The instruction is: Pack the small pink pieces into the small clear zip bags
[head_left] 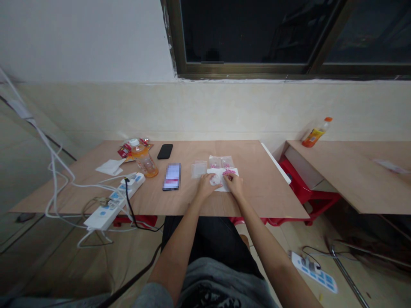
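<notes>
A sheet of white paper [221, 188] lies on the table in front of me, with a heap of small pink pieces [229, 172] near its far right corner. My left hand [204, 186] rests at the paper's left side, thumb and fingers closed on a small clear plastic bag [214, 179]. At the right, my right hand [235, 186] has its fingertips pinched together just below the pink heap; whatever is between them is too small to name. Beyond the paper lie two clear bags [221, 162] with pink pieces inside. Flat clear bags [199, 169] are stacked left of the paper.
A phone with a lit screen [172, 176] and a black phone [165, 151] lie to the left. Farther left are an orange drink bottle [144, 160], wrappers [124, 149], tissue [111, 167] and a corded power strip [114, 203]. Another bottle [316, 133] stands on the right table [356, 171].
</notes>
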Available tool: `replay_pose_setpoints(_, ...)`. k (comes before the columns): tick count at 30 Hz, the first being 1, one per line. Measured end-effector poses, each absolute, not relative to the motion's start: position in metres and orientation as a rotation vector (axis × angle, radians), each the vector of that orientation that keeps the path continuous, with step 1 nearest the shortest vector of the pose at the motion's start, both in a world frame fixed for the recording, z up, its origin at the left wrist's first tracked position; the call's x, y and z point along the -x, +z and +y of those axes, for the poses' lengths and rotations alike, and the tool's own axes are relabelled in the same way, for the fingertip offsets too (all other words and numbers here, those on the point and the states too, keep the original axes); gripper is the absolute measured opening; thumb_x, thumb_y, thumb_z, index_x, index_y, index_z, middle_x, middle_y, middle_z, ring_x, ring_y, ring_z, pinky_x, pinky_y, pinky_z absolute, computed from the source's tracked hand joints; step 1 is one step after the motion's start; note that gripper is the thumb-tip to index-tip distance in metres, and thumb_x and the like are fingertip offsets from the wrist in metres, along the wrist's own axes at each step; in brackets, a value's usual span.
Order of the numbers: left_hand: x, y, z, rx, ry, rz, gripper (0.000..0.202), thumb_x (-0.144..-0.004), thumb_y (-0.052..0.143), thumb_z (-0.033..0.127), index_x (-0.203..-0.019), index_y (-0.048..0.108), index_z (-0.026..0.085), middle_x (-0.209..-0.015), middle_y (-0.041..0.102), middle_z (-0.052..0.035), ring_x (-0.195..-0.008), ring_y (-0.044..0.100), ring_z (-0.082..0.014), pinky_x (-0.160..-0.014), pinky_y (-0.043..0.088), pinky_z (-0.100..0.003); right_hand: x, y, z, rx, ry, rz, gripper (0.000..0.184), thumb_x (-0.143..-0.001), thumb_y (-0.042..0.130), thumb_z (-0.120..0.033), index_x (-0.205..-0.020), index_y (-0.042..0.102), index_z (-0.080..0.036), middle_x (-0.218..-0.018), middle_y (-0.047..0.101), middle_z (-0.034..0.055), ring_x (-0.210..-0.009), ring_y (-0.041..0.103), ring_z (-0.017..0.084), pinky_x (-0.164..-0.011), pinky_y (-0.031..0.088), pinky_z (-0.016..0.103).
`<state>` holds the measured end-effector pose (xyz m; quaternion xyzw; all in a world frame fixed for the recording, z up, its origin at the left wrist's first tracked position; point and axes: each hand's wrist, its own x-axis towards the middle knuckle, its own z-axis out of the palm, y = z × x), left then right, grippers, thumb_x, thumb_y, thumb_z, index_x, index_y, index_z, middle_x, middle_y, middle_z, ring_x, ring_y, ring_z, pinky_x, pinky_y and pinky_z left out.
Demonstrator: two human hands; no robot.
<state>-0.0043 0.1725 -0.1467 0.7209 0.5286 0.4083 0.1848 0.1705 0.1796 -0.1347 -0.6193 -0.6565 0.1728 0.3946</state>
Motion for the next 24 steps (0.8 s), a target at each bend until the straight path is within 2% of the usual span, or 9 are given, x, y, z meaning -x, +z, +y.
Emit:
replay_pose_setpoints(6, 0.005, -0.149, 0.174, -2.068, 1.124, 1.490, 0.054, -0.067, 0.081, 0.036, -0.114, 0.061, 0.019, -0.113, 0.064, -0.0075, -0.109, 0.055, -0.0253, -0.094, 0.046, -0.038, -0.167, -0.140, 0.183, 1.384, 0.477, -1.781, 0.026, -0.087, 0.053, -0.037, -0.077, 0.068, -0.018, -0.072, 0.068, 0.0033, -0.064, 0.057, 0.016, -0.063, 0.039, 0.025)
replay_pose_setpoints(10, 0.005, -0.150, 0.175, -2.135, 1.073, 1.509, 0.063, -0.065, 0.082, 0.035, -0.121, 0.058, 0.018, -0.119, 0.062, -0.0093, -0.114, 0.052, -0.0272, -0.097, 0.044, -0.040, -0.166, -0.137, 0.182, 1.354, 0.466, -1.901, 0.038, -0.095, 0.042, -0.038, -0.074, 0.066, -0.018, -0.074, 0.067, 0.0050, -0.069, 0.058, 0.017, -0.069, 0.042, 0.028)
replay_pose_setpoints(13, 0.005, -0.149, 0.174, -2.172, 1.031, 1.543, 0.065, -0.065, 0.082, 0.036, -0.122, 0.057, 0.019, -0.119, 0.061, -0.0092, -0.114, 0.051, -0.0275, -0.098, 0.043, -0.040, -0.169, -0.135, 0.179, 1.345, 0.327, -1.951, 0.038, -0.097, 0.038, -0.036, -0.085, 0.068, -0.018, -0.090, 0.069, 0.0093, -0.090, 0.060, 0.021, -0.084, 0.044, 0.034)
replay_pose_setpoints(17, 0.005, -0.146, 0.169, -2.234, 0.986, 1.572, 0.057, -0.072, 0.077, 0.039, -0.121, 0.056, 0.019, -0.115, 0.061, -0.0082, -0.112, 0.051, -0.0258, -0.096, 0.042, -0.038, -0.176, -0.138, 0.170, 1.309, 0.189, -2.122, 0.034, -0.095, 0.043, -0.032, -0.117, 0.063, -0.016, -0.123, 0.059, 0.0149, -0.119, 0.050, 0.025, -0.100, 0.041, 0.041)
replay_pose_setpoints(20, 0.005, -0.140, 0.160, -2.272, 0.905, 1.640, 0.057, -0.074, 0.074, 0.044, -0.122, 0.055, 0.019, -0.117, 0.060, -0.0082, -0.111, 0.051, -0.0266, -0.095, 0.040, -0.038, -0.180, -0.142, 0.161, 1.318, 0.150, -2.245, 0.040, -0.094, 0.043, -0.029, -0.130, 0.055, -0.015, -0.138, 0.049, 0.0167, -0.129, 0.044, 0.026, -0.106, 0.038, 0.044)
replay_pose_setpoints(24, 0.005, -0.132, 0.148, -2.290, 0.784, 1.740, 0.054, -0.077, 0.070, 0.047, -0.123, 0.054, 0.022, -0.118, 0.061, -0.0076, -0.112, 0.050, -0.0276, -0.095, 0.037, -0.039, -0.182, -0.144, 0.152, 1.327, 0.155, -2.325, 0.042, -0.095, 0.042, -0.027, -0.134, 0.052, -0.015, -0.144, 0.044, 0.0168, -0.134, 0.040, 0.026, -0.108, 0.036, 0.044)
